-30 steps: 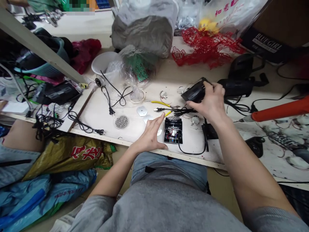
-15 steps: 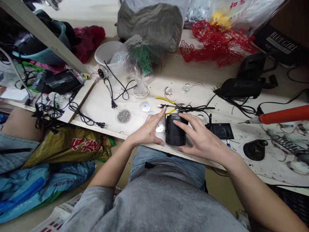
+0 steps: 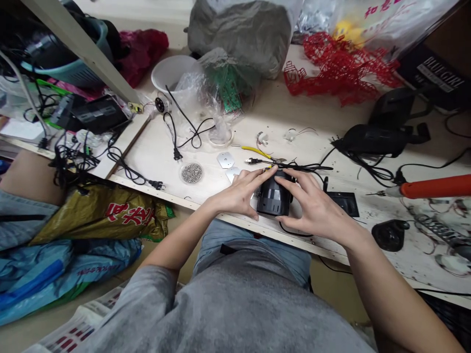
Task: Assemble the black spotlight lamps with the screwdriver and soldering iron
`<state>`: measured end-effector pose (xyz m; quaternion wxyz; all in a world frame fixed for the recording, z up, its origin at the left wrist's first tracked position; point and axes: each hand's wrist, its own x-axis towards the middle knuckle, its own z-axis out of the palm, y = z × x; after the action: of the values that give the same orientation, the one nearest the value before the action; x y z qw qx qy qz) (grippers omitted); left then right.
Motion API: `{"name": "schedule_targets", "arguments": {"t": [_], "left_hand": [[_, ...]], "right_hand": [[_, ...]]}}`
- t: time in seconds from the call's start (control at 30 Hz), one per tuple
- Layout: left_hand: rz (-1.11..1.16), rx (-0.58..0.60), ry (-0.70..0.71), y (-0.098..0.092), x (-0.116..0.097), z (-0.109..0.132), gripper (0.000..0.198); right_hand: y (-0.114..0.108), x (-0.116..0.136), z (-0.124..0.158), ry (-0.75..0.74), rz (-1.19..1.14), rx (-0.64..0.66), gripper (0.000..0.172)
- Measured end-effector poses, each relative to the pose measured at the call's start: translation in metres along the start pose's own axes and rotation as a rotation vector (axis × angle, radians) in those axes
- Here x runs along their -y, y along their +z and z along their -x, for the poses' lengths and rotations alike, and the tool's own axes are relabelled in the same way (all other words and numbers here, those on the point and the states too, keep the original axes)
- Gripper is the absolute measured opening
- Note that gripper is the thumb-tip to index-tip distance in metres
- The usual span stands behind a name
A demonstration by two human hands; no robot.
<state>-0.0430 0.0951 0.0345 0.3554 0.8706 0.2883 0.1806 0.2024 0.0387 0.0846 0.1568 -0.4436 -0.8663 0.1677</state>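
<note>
A black cylindrical housing point(image 3: 273, 197) rests near the bench's front edge, between both hands. My left hand point(image 3: 241, 193) is against its left and top side, fingers stretched out over the rim. From the right, my right hand point(image 3: 311, 201) has its fingertips on the top and its thumb at the lower side. Both hands hold the housing between them. Just behind it are yellow-handled pliers point(image 3: 256, 151), partly hidden, and a black cable point(image 3: 312, 166). Thin metal plates point(image 3: 225, 159) are beside my left hand.
A dish of small screws point(image 3: 192, 173) is to the left, with a plug cord point(image 3: 178, 153) behind it. An orange-handled tool point(image 3: 434, 187), a black base part point(image 3: 388, 235) and a black housing with a handle point(image 3: 375, 139) are to the right.
The black housing has turned, now showing slots low on its side, and a cable shows by its base. My left hand has moved in over its rim. The whole view has shifted slightly.
</note>
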Motion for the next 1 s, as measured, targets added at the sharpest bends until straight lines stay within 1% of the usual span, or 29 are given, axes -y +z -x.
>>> {"name": "schedule_targets", "arguments": {"t": [0.17,0.27,0.6,0.83,1.0], "left_hand": [[0.067,0.071,-0.046,-0.0012,-0.0008,-0.0024,0.127],[0.095,0.093,-0.063,-0.0030,-0.0019,-0.0036,0.127],[0.231,0.083,-0.046,-0.0054,-0.0064,-0.0074,0.130],[0.254,0.068,-0.066,-0.0036,-0.0051,-0.0051,0.131],[0.263,0.053,-0.073,-0.0019,-0.0025,-0.0045,0.129]], "right_hand": [[-0.0025,0.0010,0.0001,0.006,-0.037,0.008,0.077],[-0.0026,0.0008,0.0000,0.005,-0.036,0.018,0.077],[0.0005,-0.0030,0.0022,-0.004,-0.036,0.029,0.077],[0.0031,-0.0014,0.0028,0.004,-0.012,0.022,0.076],[0.0018,-0.0003,0.0039,-0.003,-0.048,0.006,0.075]]}}
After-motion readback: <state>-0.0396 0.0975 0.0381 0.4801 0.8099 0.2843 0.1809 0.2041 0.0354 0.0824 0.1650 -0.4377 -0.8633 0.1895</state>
